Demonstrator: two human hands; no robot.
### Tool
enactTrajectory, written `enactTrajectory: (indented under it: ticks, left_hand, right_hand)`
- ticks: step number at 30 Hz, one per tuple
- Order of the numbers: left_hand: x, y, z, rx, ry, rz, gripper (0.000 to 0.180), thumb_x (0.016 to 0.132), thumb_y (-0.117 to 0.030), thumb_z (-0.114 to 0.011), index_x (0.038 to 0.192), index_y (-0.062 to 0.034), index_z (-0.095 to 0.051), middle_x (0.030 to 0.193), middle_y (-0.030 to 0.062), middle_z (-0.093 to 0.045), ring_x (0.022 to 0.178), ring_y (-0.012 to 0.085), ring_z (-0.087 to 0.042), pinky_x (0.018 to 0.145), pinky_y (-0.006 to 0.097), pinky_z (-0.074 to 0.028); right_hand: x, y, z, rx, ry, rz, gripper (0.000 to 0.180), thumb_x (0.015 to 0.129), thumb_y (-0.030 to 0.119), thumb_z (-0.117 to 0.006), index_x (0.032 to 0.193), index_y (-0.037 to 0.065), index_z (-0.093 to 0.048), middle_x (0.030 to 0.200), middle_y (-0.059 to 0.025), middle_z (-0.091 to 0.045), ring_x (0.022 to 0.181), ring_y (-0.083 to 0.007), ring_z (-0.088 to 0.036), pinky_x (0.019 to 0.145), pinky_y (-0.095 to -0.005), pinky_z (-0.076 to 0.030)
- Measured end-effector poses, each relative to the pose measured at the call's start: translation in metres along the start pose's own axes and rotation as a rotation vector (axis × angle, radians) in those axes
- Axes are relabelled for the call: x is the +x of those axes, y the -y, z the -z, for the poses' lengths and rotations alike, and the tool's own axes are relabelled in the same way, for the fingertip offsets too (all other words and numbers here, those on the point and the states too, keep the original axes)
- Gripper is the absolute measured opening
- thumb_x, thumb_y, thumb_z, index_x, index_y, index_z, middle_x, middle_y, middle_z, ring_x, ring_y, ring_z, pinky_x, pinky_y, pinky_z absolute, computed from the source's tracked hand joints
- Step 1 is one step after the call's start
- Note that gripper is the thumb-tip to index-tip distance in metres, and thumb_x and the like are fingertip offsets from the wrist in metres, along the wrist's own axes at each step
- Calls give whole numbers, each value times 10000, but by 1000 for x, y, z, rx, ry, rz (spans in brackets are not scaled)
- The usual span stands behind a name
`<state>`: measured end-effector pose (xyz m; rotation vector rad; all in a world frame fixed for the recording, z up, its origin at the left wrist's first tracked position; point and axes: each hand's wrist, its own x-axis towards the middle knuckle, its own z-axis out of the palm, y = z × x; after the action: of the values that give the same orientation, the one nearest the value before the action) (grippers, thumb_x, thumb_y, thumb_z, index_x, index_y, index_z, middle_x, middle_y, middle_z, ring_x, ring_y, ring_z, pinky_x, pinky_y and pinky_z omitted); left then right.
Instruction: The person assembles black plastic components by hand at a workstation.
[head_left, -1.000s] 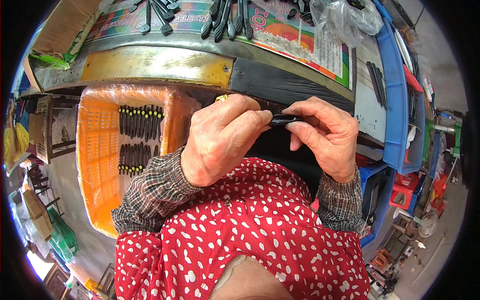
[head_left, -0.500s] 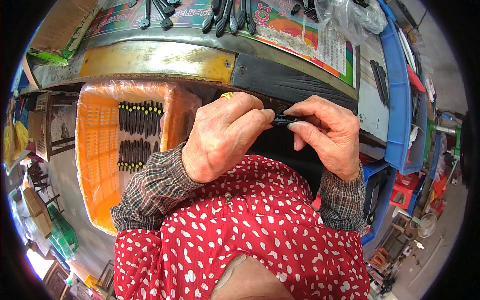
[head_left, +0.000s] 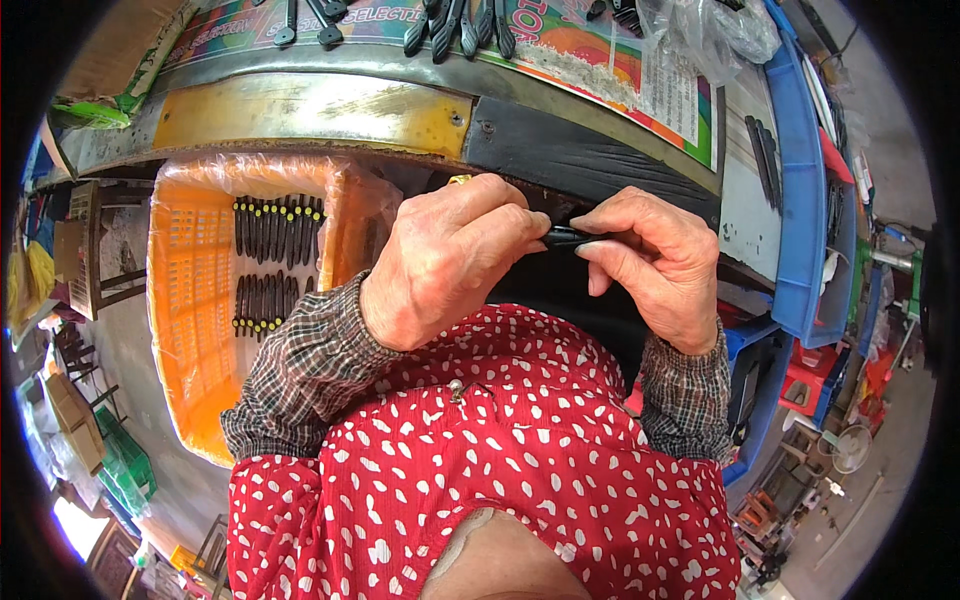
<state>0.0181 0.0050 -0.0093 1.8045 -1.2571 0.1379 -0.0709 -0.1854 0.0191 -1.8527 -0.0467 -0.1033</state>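
Note:
Close to the bench's near edge, a slim black piece is pinched between both my hands; its kind is hard to make out, as fingers cover its ends. My left hand is closed on its left end, thumb and forefinger pressed together, with a gold ring on one finger. Its right end sits between the thumb and fingers of my right hand. To the left of my hands stands an orange plastic basket lined with clear film. Inside it lie two rows of slim black pieces with yellow round ends.
Black handle-like pieces lie on the bench's printed sheet. A metal strip and a black strip line its front edge. At right are long black pieces, a blue tray and a clear plastic bag.
The view has shifted slightly. My hands keep their pinch on the black piece, which now shows a little more between the fingertips. My left hand has turned slightly.

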Motion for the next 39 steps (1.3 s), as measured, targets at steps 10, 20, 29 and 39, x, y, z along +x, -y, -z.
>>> enactTrajectory:
  ticks: [10, 20, 29, 39]
  left_hand:
    - [-3, 3, -7, -96, 11, 102, 211, 693, 0, -721, 888, -19, -644, 802, 107, -624, 699, 235, -631, 588, 296, -495]
    - [-5, 2, -9, -174, 24, 172, 198, 714, 0, -710, 895, -7, -632, 813, 115, -630, 730, 240, -635, 633, 300, -496]
    - [0, -2, -11, -173, 6, 132, 199, 711, -10, -700, 889, -33, -613, 781, 106, -594, 682, 278, -603, 572, 342, -477]
    - [14, -17, 4, -270, 63, 261, 208, 738, -11, -713, 925, -7, -622, 810, 95, -624, 673, 177, -618, 595, 263, -486]
  right_hand:
    - [-6, -9, -6, 21, -64, 13, 131, 772, -91, -629, 898, -56, -616, 783, -73, -590, 548, -91, -571, 489, -207, -450]
    - [1, -11, -10, -247, -18, 135, 163, 744, -4, -673, 897, -13, -617, 749, -92, -586, 598, -169, -554, 520, -281, -435]
    - [-4, -8, -6, -195, -12, 116, 157, 768, 28, -664, 905, -7, -595, 725, -115, -549, 601, -256, -553, 545, -334, -438]
    - [-6, -4, -5, -208, -147, 260, 157, 753, 41, -699, 877, -2, -613, 701, -85, -582, 585, -178, -558, 504, -278, -427]
